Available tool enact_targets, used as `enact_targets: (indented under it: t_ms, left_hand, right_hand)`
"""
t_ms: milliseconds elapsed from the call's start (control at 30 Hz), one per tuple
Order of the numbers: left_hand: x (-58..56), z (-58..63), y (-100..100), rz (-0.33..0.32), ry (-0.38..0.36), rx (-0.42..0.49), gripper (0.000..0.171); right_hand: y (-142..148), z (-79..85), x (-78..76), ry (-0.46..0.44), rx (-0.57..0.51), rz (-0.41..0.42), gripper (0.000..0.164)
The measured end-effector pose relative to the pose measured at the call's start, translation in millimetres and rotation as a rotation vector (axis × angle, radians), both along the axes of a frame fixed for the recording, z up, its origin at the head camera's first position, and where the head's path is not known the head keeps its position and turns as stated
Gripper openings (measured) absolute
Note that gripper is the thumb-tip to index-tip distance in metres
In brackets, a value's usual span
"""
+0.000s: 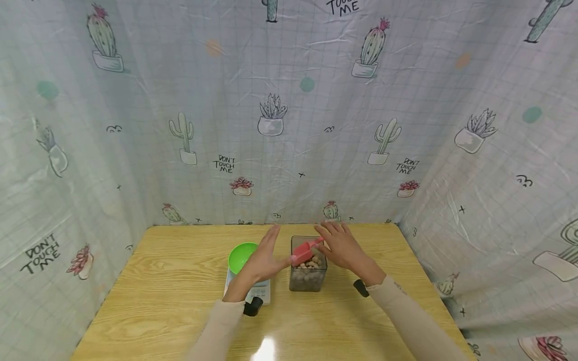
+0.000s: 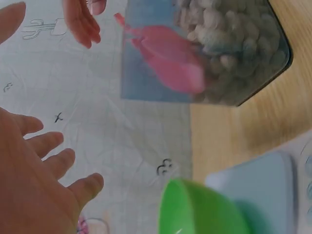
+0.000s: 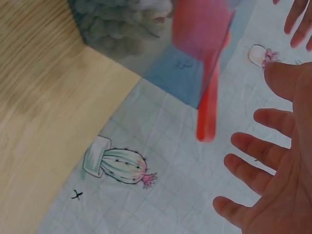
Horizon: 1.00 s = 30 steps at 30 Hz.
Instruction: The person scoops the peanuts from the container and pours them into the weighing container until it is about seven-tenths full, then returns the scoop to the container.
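Observation:
A clear, dark-tinted square container (image 1: 306,282) stands on the table, partly filled with tan nut-like pieces (image 1: 311,263) that look like unshelled peanuts. A red scoop (image 1: 301,253) lies on them, its handle (image 3: 208,114) sticking out past the rim on the right. My right hand (image 1: 342,246) is beside that handle with fingers spread, and the right wrist view shows a gap between them. My left hand (image 1: 263,261) hovers between the container and a green bowl (image 1: 239,256), fingers extended and holding nothing. The bowl rests on a pale kitchen scale (image 1: 261,292), partly hidden by my left wrist.
The wood-grain table (image 1: 180,281) ends at a hanging curtain (image 1: 289,150) printed with cacti, which also lines both sides. A dark wrist camera (image 1: 253,306) sits on my left wrist, another (image 1: 360,288) on my right.

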<state>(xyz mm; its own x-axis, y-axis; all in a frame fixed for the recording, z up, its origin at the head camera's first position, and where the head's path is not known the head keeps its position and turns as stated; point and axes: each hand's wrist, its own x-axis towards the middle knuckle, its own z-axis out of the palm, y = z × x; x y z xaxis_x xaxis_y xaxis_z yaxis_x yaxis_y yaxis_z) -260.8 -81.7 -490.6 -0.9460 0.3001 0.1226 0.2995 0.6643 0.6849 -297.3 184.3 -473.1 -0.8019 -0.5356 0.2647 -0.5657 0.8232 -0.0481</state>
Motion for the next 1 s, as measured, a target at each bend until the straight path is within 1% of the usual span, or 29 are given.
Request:
enact_targets:
  t_ms: [167, 333, 433, 600, 800, 933, 1000]
  left_hand:
    - [-8.7, -15.5, 15, -0.050, -0.043, 0.042, 0.112]
    - [-15.1, -31.0, 23, -0.088, -0.121, 0.111, 0.117]
    - [-18.9, -39.3, 27, -0.102, -0.151, 0.141, 0.121]
    - [-25.7, -51.0, 32, -0.109, -0.193, 0.186, 0.124]
    - [-29.5, -58.5, 38, -0.105, -0.240, 0.225, 0.125]
    - [-30.4, -58.5, 40, -0.091, -0.242, 0.217, 0.125]
    - [-31.3, -58.0, 40, -0.090, -0.236, 0.211, 0.126]
  right_hand:
    - [-2, -2.5, -4.6, 0.008, 0.075, 0.027, 0.049]
    - [-6, -5.9, -8.5, 0.034, 0.106, 0.083, 0.041]
    - [-8, -7.8, -10.7, 0.056, 0.122, 0.102, 0.035]
    - [-12, -12.3, -15.2, 0.099, 0.182, 0.102, 0.027]
    - [-16, -18.4, -18.0, 0.157, 0.183, 0.117, 0.015]
    - [-17, -19.7, -17.6, 0.179, 0.228, 0.107, 0.013]
    - [-18, -19.0, -17.7, 0.174, 0.253, 0.096, 0.013]
